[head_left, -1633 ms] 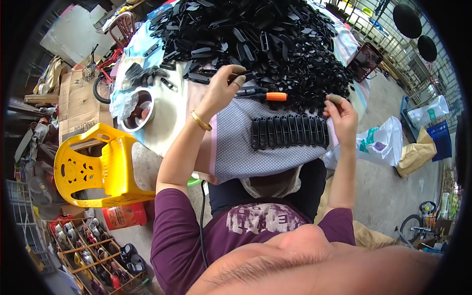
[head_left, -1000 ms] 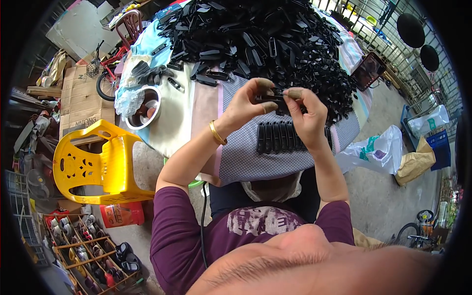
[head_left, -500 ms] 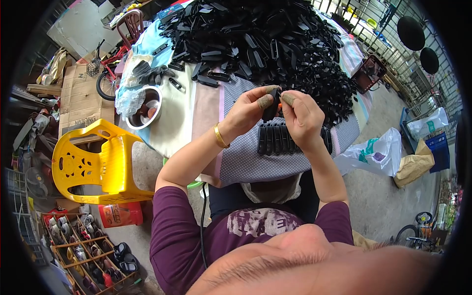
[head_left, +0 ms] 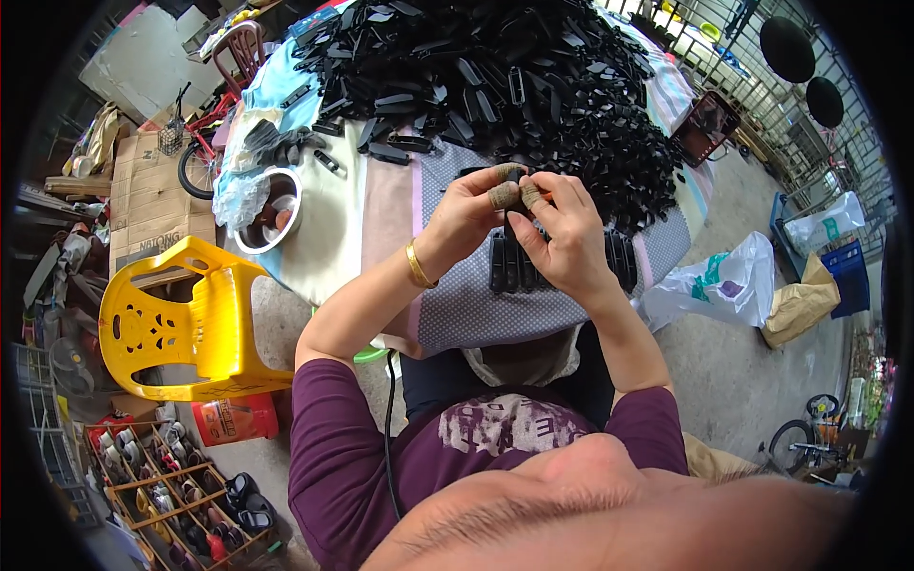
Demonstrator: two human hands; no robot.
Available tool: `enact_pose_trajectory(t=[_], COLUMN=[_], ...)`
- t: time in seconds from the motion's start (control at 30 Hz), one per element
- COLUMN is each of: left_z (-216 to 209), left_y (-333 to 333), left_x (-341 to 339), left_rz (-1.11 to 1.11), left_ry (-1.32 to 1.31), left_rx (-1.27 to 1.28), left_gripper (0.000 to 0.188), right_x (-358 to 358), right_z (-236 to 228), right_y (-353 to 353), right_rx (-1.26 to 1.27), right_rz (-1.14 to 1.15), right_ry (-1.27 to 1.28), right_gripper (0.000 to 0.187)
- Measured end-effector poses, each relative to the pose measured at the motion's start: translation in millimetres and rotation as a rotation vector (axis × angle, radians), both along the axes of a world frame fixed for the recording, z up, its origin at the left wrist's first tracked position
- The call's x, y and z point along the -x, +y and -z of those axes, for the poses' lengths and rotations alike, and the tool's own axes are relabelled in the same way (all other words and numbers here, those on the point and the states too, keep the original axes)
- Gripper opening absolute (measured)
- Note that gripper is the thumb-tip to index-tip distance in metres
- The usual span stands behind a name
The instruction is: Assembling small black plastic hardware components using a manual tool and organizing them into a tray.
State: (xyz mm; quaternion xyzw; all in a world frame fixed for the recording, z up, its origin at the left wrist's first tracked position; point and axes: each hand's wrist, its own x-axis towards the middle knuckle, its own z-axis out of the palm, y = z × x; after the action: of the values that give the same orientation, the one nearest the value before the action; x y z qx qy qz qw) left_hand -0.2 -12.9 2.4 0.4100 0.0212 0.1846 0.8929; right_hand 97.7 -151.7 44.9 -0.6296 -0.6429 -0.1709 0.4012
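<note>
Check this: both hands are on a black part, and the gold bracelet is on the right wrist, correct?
No: the head view shows the gold bracelet on the left wrist. The left hand and right hand are on a black part.

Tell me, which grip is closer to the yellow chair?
Left. The left grip is over the table, to the right of the yellow chair; the right grip is just beyond it, farther from the chair.
</note>
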Motion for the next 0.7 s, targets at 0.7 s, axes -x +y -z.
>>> enact_pose_trajectory(t=[0.7], left_z=[0], left_y=[34], left_x=[-11], left_rz=[-0.659], left_ry=[0.493], left_rx=[-1.756], left_gripper=[0.042], right_x=[-73], right_z=[20], right_y=[-118], right_rx=[0.233], right_rz=[0.609], right_ry=[0.331], right_gripper=[0.034])
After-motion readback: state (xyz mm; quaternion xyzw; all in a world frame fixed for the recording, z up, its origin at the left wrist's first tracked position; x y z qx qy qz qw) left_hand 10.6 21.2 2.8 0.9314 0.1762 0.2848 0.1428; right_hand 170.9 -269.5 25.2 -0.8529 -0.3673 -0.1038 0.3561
